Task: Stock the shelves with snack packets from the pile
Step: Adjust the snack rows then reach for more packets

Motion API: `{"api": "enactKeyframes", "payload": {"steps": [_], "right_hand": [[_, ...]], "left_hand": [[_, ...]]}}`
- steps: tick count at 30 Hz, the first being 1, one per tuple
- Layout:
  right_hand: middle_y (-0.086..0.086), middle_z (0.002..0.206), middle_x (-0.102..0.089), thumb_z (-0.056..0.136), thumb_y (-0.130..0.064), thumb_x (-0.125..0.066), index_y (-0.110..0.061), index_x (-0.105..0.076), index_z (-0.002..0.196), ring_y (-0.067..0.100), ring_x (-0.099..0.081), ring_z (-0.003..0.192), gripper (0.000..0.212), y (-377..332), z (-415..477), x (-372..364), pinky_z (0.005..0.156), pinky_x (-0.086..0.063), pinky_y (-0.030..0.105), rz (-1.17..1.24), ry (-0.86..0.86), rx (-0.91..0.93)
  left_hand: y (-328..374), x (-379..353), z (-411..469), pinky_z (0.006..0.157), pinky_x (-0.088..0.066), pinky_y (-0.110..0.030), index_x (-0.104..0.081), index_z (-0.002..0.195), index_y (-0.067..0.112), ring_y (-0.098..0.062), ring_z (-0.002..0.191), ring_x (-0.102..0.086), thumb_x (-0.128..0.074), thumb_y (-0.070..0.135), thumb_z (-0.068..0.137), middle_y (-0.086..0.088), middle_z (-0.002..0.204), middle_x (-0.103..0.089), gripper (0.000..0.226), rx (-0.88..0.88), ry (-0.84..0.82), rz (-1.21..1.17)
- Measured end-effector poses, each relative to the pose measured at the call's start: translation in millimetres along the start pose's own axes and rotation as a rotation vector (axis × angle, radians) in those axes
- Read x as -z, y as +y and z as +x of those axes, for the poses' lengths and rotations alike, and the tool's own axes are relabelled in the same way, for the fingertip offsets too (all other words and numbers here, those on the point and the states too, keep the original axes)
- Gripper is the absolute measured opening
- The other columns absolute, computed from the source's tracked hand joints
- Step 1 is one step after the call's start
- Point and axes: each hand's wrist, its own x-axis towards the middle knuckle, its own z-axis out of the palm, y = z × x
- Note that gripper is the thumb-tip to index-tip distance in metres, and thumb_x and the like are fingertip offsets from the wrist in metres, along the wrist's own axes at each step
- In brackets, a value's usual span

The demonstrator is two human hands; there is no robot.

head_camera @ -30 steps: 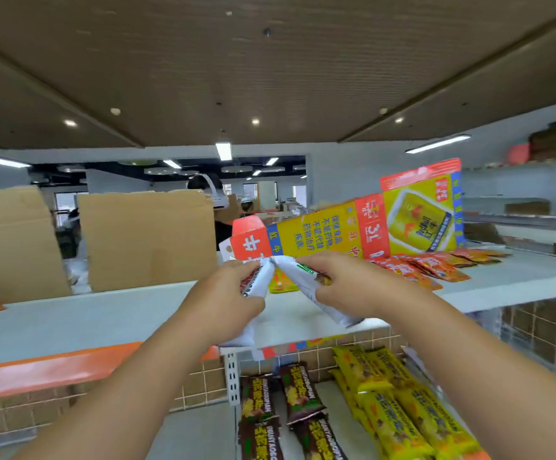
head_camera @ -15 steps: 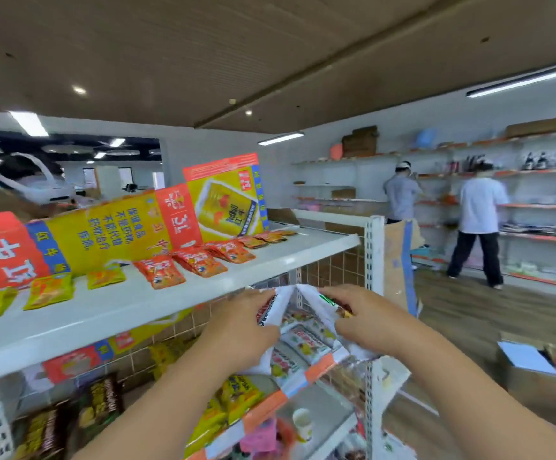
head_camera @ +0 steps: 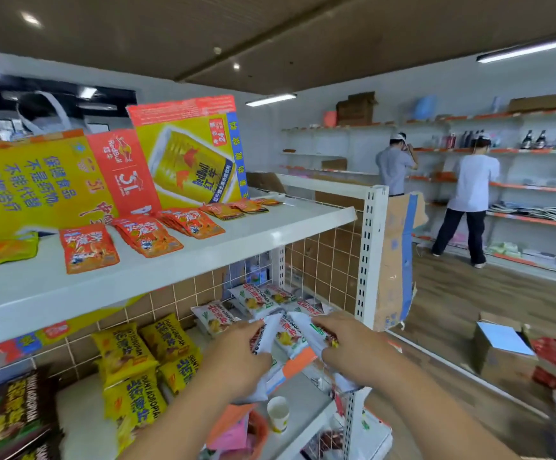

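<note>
My left hand (head_camera: pixel 242 355) grips a white snack packet (head_camera: pixel 265 333) and my right hand (head_camera: pixel 343 346) grips another white packet (head_camera: pixel 310 332). Both packets are held side by side above the front edge of the middle shelf (head_camera: pixel 298 363). More white packets of the same kind (head_camera: pixel 253 298) lie on that shelf just beyond my hands, near the wire back panel. Yellow packets (head_camera: pixel 127 353) and dark brown packets (head_camera: pixel 18 423) lie further left on the same shelf.
The top shelf (head_camera: pixel 270 227) carries orange-red packets (head_camera: pixel 87 249) and a yellow drink carton (head_camera: pixel 190 154). A paper cup (head_camera: pixel 278 414) stands on the lower shelf. A white shelf upright (head_camera: pixel 371 254) stands right. Two people (head_camera: pixel 469 194) work at far wall shelves; cardboard boxes (head_camera: pixel 499 353) sit on the floor.
The view has swung right and tilted down. Both hands, still gripping the white packets, have lowered from the top shelf level to the middle shelf by the white packets.
</note>
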Motion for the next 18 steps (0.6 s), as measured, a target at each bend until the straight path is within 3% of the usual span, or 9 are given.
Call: {"api": "enactKeyframes", "payload": {"steps": [9, 18], "right_hand": [[-0.003, 0.162, -0.030, 0.092, -0.022, -0.056, -0.029, -0.036, 0.156, 0.019, -0.040, 0.141, 0.067, 27, 83, -25, 0.109, -0.040, 0.034, -0.005, -0.019, 0.005], [-0.001, 0.162, -0.029, 0.090, -0.023, -0.057, -0.029, -0.037, 0.155, 0.021, -0.046, 0.137, 0.068, 56, 138, -41, 0.105, -0.045, 0.034, -0.026, -0.092, 0.028]], "left_hand": [[-35, -31, 62, 0.103, -0.046, -0.030, -0.044, 0.153, 0.032, -0.019, 0.129, -0.053, -0.061, 0.040, 0.081, 0.007, 0.155, -0.043, 0.074, 0.141, 0.050, -0.049], [-43, -69, 96, 0.100, -0.049, -0.036, -0.046, 0.150, 0.034, -0.026, 0.122, -0.056, -0.052, 0.047, 0.084, 0.003, 0.148, -0.049, 0.068, 0.259, 0.049, 0.081]]}}
